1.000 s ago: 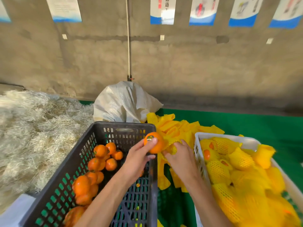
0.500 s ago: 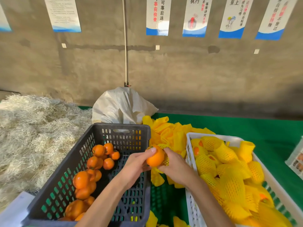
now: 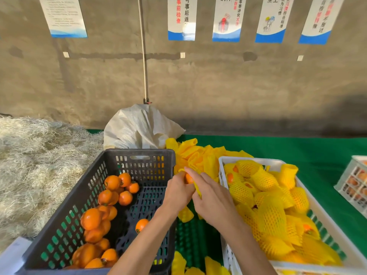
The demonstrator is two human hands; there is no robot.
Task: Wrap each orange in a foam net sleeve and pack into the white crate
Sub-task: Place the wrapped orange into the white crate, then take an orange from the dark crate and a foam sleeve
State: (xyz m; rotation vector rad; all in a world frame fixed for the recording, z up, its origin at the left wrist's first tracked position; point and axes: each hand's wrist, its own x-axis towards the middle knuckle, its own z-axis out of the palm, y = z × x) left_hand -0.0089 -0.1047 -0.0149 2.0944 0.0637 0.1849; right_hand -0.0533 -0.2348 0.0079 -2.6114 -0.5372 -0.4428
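Note:
Between the two crates my left hand (image 3: 177, 192) holds an orange (image 3: 188, 178), mostly hidden by my fingers. My right hand (image 3: 212, 199) pinches a yellow foam net sleeve (image 3: 196, 186) against that orange. A black crate (image 3: 139, 155) on the left holds several bare oranges (image 3: 111, 195). The white crate (image 3: 248, 160) on the right is filled with several sleeved oranges (image 3: 266, 205). A pile of loose yellow sleeves (image 3: 198, 153) lies behind my hands.
A white sack (image 3: 139, 128) stands behind the black crate by the concrete wall. Pale straw (image 3: 39, 155) covers the left side. Green matting (image 3: 297, 149) stretches to the right, where another white crate (image 3: 353, 185) shows at the edge.
The orange was bare in my left fingertips; now my hands have closed together and a yellow sleeve lies across it. Camera view has tilted upward.

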